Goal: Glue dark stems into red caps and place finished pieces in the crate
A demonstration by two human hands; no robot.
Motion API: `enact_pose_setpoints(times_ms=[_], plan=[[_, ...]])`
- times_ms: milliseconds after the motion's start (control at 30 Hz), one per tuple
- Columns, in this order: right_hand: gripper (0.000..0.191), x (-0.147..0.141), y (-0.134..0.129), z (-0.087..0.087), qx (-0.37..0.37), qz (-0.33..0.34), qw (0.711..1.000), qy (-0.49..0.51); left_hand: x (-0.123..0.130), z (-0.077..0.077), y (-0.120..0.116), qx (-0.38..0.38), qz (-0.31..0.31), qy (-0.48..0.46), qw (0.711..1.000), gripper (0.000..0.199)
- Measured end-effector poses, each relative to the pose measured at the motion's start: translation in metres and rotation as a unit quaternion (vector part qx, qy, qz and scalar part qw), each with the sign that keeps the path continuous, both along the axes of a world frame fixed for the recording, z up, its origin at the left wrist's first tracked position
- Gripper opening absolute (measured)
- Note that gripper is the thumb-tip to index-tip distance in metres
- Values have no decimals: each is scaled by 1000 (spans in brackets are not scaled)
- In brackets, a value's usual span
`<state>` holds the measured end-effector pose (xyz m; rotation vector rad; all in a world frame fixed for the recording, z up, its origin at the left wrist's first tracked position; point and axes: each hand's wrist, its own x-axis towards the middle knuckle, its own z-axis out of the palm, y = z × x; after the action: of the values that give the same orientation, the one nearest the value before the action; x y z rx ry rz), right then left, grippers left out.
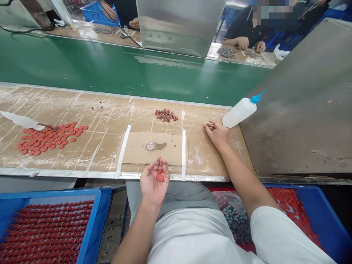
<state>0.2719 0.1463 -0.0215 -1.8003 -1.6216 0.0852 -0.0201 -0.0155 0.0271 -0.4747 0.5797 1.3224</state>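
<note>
My left hand [154, 183] is palm up at the table's front edge, its fingers cupped around a few red discs [160, 177] in the palm. To the right, my right hand [217, 134] lies low over the table beside a white squeeze bottle [239, 113] with a blue nozzle. Small red pieces [205, 127] show at its curled fingertips, too small to make out fully. Between the hands is a cardboard sheet [134, 148], taped at both sides, with a small clear round cup [150, 145] and a wet stain. Behind it sits a pile of small red-and-black parts [166, 115].
Many red discs [46, 138] are spread at left by a white bottle tip [22, 120]. A green belt [104, 69] runs behind the table. A metal panel [299, 110] bounds the right. Blue trays [97, 216] of red parts stand below. Co-workers' hands [243, 43] are across the belt.
</note>
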Motion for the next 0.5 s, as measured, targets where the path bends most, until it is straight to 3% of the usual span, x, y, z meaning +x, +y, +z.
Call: enact_pose_setpoints(times_ms=[333,433,500], plan=[[40,1,0,-3,6,-5,999,-35,5,-3,3,18,-14,-1,1000,28],[42,-4,-12,9,37,-20,998,-49,7,-1,4,56,-13,-2,998,33],[35,-20,-34,25,61,2,997,-51,8,1,4,81,-14,-2,997,34]])
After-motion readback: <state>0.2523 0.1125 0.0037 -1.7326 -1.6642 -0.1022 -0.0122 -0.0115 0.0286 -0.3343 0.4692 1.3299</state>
